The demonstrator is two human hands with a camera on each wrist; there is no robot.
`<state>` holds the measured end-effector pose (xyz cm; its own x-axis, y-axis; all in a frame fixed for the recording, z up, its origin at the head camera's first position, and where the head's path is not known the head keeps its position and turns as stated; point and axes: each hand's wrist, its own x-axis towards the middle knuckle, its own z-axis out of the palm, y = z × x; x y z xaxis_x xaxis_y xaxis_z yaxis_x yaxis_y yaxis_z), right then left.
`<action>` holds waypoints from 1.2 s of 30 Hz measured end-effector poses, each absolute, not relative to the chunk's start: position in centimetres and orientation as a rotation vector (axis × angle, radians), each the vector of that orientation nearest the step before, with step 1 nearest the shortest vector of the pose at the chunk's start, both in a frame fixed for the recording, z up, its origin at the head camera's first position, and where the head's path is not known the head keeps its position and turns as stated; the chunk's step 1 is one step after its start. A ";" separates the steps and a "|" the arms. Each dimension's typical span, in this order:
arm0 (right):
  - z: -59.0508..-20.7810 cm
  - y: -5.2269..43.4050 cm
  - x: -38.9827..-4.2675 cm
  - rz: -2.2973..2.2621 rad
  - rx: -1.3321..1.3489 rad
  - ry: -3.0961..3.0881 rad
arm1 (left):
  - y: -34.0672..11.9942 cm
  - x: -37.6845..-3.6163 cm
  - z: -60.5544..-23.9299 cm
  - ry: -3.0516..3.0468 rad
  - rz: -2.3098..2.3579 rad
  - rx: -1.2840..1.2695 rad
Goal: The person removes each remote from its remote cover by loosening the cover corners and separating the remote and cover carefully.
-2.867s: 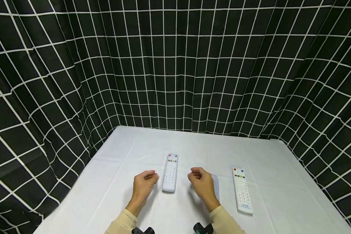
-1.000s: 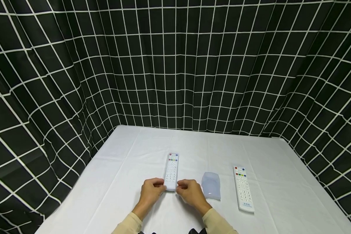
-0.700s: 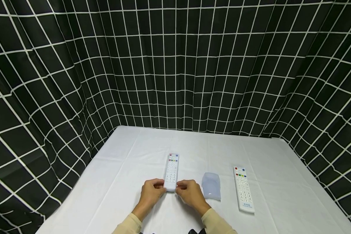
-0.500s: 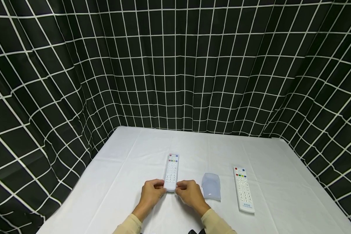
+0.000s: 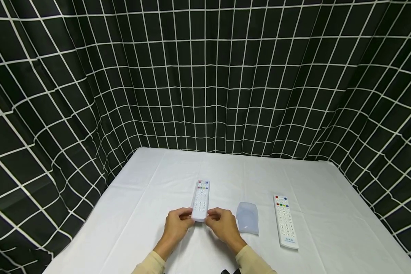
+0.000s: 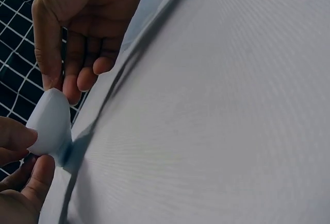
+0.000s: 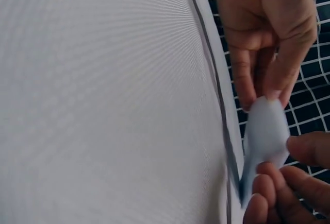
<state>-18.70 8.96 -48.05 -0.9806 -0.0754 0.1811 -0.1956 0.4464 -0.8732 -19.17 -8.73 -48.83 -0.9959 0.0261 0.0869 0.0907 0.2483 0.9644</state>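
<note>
A white remote control (image 5: 201, 199) with small coloured buttons at its far end lies lengthwise on the white table, its near end raised a little. My left hand (image 5: 178, 225) pinches the near end's left edge between thumb and fingers. On the opposite edge, my right hand (image 5: 222, 225) pinches the same end. The left wrist view shows the pale end of the remote (image 6: 50, 123) between both hands, with a shadow below it. In the right wrist view the remote's end (image 7: 268, 131) looks slightly blurred, and its button side is hidden.
Right of my right hand lies a translucent bluish, flat pouch-like piece (image 5: 247, 218). A second white remote control (image 5: 285, 222) rests farther right. The white-covered table (image 5: 150, 167) is enclosed by black curtains (image 5: 209, 76) with a white grid.
Both hands came in from either side to the first remote's near end and pinched it. Since half a second ago, that end and the fingers have risen slightly. The other items stay put.
</note>
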 end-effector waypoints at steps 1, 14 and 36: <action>-48.0 8.9 -18.7 1.596 0.251 -2.553 | -8.8 -19.1 -48.7 -2.438 -1.902 -0.119; -47.2 8.4 -18.7 1.613 0.369 -2.417 | -8.6 -19.0 -47.4 -2.311 -1.868 -0.219; -45.9 8.2 -18.5 1.447 0.443 -2.141 | -8.4 -18.8 -46.2 -2.261 -1.600 -0.470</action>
<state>-18.55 8.19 -45.94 -0.8146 0.0167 0.5797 -0.5316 0.3780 -0.7579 -18.78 -8.38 -46.19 -0.8911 0.0761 0.4473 0.4471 0.3148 0.8372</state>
